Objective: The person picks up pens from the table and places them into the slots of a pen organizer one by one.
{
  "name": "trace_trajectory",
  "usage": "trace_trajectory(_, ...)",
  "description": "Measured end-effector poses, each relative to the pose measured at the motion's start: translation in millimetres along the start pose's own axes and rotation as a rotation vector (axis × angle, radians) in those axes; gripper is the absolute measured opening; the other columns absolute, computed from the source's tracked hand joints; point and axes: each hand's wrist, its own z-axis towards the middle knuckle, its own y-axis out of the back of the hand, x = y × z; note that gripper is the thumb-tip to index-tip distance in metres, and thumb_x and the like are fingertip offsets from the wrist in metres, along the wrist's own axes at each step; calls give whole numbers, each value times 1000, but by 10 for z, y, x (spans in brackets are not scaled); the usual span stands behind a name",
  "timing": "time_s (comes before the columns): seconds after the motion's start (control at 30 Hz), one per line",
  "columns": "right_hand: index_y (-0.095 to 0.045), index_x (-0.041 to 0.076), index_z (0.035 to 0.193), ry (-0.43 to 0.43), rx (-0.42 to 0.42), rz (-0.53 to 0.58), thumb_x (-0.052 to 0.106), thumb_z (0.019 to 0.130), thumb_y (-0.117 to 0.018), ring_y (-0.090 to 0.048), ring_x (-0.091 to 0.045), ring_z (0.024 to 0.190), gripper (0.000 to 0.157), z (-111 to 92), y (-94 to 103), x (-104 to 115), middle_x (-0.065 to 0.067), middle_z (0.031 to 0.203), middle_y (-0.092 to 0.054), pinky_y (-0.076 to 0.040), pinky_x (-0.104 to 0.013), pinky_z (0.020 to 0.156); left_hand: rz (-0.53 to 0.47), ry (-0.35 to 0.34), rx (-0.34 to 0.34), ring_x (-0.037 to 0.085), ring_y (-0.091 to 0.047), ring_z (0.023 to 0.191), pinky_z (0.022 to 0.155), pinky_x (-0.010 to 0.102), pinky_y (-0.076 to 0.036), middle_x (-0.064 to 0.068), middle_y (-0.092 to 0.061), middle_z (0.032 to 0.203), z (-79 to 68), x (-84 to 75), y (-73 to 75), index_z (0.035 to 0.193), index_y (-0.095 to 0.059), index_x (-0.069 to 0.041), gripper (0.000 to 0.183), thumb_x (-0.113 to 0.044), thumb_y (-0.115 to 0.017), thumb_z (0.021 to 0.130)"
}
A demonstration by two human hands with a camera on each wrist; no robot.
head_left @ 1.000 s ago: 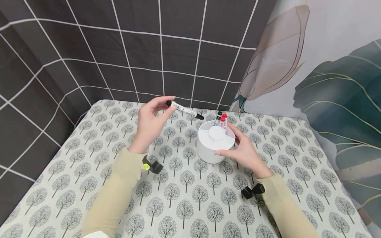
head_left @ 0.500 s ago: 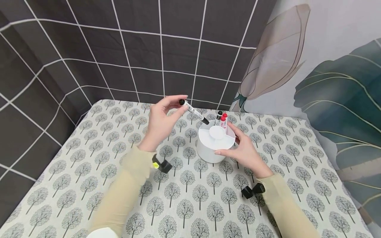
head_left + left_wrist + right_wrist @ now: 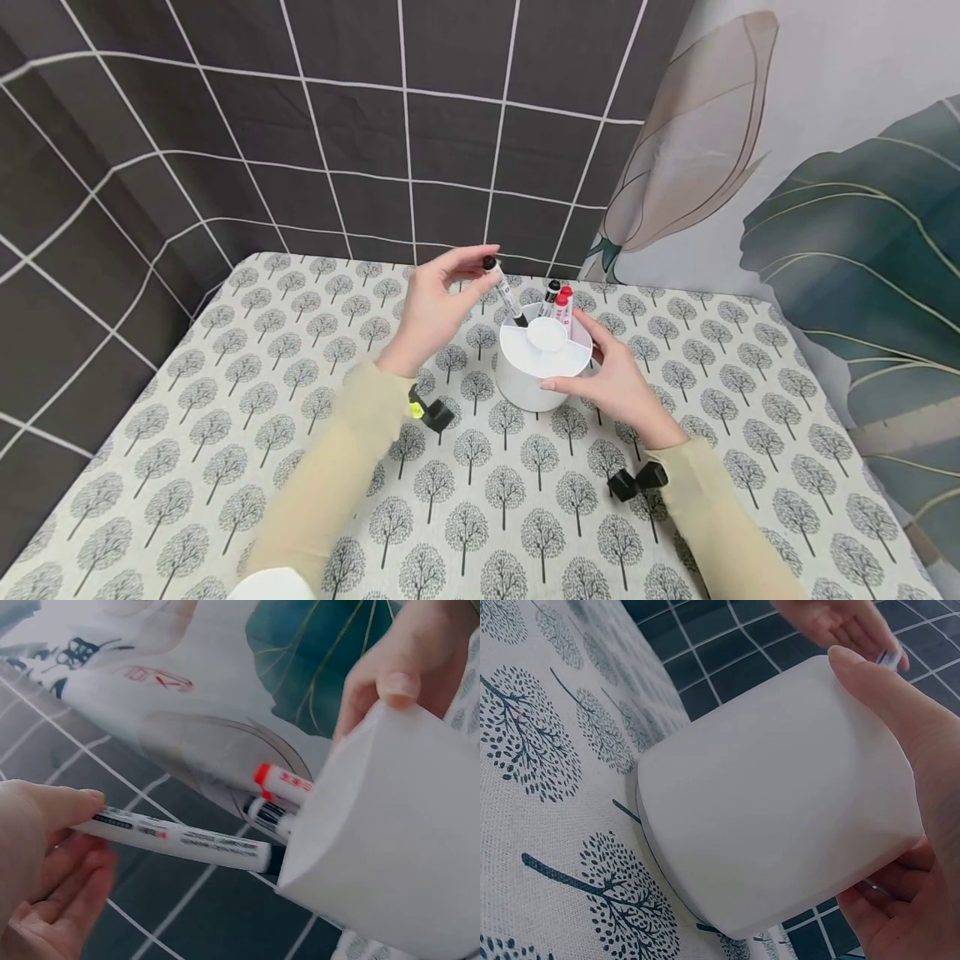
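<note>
My left hand pinches a white marker by its black end between thumb and fingers. The marker slants down, and its black cap end is at the rim of a white round pen holder, over the back left compartment. With thumb and fingers spread around its side, my right hand grips the holder. A black-capped marker and red-capped markers stand in the back of the holder. In the left wrist view, the held marker meets the holder's edge.
A tablecloth with a tree print covers the table. Behind it hangs a dark cloth with a white grid. A curtain with large flowers and leaves hangs at the right.
My left hand has moved right with the marker, which has tipped steeper and come from left of the holder to its rim. The right hand and the holder have stayed in place.
</note>
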Motion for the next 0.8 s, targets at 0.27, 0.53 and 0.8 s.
trace_trajectory(0.27,-29,28,146,27,-9,8,41,57,-89,-32,-24,132,108,42,-44,-142,2,149,-28,-30,-39,107,83,131,85,3,-51,115,97,21,-41,-11,-55,128,-58,259,63,132,-53,-24,56,-37,-73,81)
trace_trajectory(0.53,-28,20,148,1,-5,-6,45,54,-89,-34,-28,131,114,43,-50,-97,1,148,-29,-31,-38,106,123,220,92,3,-49,116,100,27,-39,-15,-53,130,-184,308,189,131,-52,-33,57,-47,-71,80)
trace_trajectory(0.8,-20,24,149,47,9,-79,44,59,-87,-35,-31,130,114,9,2,-68,-1,151,-24,-30,-45,106,278,254,148,6,-43,123,104,39,-34,-19,-46,134,-351,378,293,135,-45,-41,62,-56,-66,79)
